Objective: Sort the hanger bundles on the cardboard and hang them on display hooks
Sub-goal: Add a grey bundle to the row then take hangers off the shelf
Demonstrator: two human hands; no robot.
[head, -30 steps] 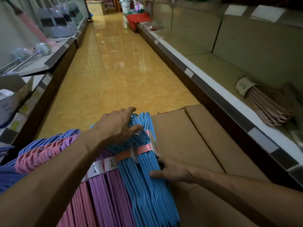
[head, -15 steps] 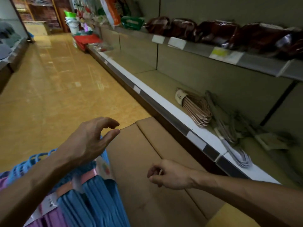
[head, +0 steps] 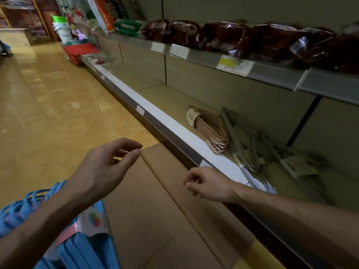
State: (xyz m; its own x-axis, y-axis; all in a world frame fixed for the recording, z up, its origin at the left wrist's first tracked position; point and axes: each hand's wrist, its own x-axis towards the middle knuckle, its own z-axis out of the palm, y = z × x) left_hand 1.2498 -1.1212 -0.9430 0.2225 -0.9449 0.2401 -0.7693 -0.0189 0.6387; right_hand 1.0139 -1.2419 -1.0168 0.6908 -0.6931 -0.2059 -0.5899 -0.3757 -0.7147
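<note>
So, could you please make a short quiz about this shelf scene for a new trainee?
1. True or false: the left hand holds the blue hanger bundle.
2. Where does the rose-gold hanger bundle lie? A) on the cardboard B) on the lower shelf C) on the floor
3. Fill in: the dark red packages sit on the ______ shelf.

Key:
1. False. Both the left hand and the right hand are empty, fingers loosely curled.
2. B, beside a loose heap of grey hangers.
3. Upper.
</note>
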